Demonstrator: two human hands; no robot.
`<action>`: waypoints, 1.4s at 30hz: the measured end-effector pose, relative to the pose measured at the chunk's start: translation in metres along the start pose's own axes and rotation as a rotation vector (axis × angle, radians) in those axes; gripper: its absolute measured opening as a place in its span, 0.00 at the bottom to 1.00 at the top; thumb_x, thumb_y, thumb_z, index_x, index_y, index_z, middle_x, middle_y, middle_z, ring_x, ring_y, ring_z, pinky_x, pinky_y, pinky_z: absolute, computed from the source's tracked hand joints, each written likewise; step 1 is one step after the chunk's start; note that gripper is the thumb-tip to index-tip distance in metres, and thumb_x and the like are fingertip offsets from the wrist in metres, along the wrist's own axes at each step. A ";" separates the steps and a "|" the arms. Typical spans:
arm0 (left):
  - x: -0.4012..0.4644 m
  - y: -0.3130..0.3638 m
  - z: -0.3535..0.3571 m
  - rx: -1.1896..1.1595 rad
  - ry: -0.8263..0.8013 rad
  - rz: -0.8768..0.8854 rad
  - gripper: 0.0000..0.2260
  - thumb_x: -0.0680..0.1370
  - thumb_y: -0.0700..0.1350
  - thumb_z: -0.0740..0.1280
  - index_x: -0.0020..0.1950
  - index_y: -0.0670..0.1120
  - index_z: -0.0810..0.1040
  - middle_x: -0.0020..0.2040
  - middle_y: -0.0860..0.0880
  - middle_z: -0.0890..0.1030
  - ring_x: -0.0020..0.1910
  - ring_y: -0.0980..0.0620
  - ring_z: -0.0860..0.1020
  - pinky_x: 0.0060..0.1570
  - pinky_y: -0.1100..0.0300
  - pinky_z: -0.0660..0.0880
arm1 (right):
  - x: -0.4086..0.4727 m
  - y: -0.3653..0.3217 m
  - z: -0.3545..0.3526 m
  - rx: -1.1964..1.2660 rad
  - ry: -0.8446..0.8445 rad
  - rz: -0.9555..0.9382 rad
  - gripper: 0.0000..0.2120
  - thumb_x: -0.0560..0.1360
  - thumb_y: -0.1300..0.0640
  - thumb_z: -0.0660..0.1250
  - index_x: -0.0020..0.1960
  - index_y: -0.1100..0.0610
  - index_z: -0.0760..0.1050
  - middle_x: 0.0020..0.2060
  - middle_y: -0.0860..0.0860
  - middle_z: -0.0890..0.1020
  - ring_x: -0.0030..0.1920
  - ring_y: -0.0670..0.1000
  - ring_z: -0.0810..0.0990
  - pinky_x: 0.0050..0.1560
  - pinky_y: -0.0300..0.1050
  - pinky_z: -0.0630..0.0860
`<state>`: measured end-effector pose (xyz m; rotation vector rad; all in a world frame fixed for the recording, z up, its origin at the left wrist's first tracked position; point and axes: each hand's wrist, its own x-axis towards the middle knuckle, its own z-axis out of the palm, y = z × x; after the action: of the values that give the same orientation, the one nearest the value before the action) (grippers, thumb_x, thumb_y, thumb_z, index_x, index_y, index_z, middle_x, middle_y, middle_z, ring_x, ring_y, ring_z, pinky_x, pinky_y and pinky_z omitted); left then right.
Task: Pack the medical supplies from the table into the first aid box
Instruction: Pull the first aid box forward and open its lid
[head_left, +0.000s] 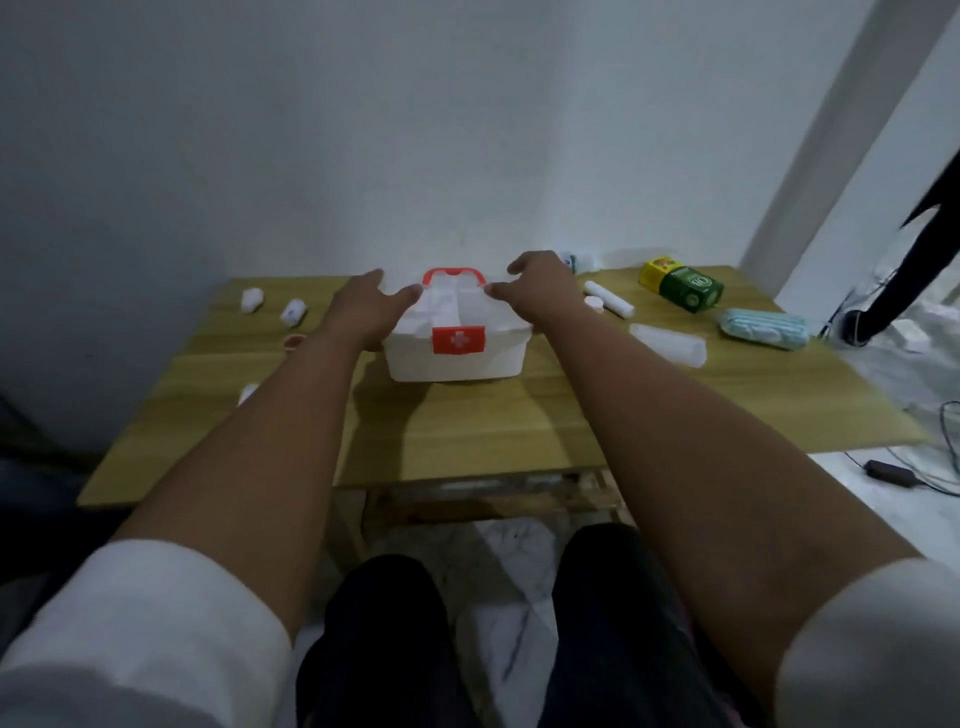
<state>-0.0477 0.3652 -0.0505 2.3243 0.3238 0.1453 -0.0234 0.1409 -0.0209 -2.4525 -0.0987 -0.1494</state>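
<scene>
A white first aid box (457, 358) with a red handle and a red cross latch stands in the middle of the wooden table (467, 431), its lid down. My left hand (366, 306) lies on the box's left top edge, fingers spread. My right hand (540, 291) lies on its right top edge, fingers spread. Two small white bottles (293, 312) sit at the far left. To the right lie a bandage roll (610, 299), a green and yellow carton (680, 283), a clear white packet (670, 343) and a pack of blue masks (763, 327).
A small red-brown cap (295, 341) and a white item (248, 392) lie left of my left forearm. The wall stands close behind the table. A dark leg of another person (904, 280) is at the far right, with cables and an adapter (891, 473) on the floor.
</scene>
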 end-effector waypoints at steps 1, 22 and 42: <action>-0.008 -0.001 -0.002 -0.018 -0.005 -0.009 0.38 0.78 0.64 0.68 0.83 0.49 0.61 0.82 0.45 0.60 0.75 0.38 0.67 0.55 0.42 0.82 | -0.012 0.000 0.000 0.005 0.015 -0.011 0.25 0.76 0.47 0.75 0.67 0.61 0.78 0.64 0.56 0.81 0.63 0.56 0.80 0.58 0.47 0.76; -0.050 -0.009 0.007 -0.265 0.084 -0.038 0.34 0.79 0.59 0.70 0.82 0.50 0.64 0.80 0.45 0.66 0.74 0.39 0.69 0.65 0.39 0.75 | -0.058 0.004 0.011 -0.055 0.148 -0.082 0.16 0.79 0.45 0.70 0.62 0.54 0.83 0.63 0.55 0.78 0.54 0.54 0.82 0.49 0.45 0.74; -0.077 -0.001 0.004 -0.184 0.074 -0.013 0.34 0.80 0.60 0.68 0.83 0.50 0.63 0.80 0.45 0.67 0.75 0.39 0.68 0.66 0.39 0.74 | -0.103 0.029 0.038 -0.411 0.138 -0.403 0.44 0.65 0.34 0.78 0.75 0.45 0.66 0.74 0.55 0.68 0.76 0.59 0.65 0.63 0.57 0.79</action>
<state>-0.1214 0.3424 -0.0546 2.1383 0.3474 0.2446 -0.1194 0.1393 -0.0820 -2.7901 -0.5506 -0.5635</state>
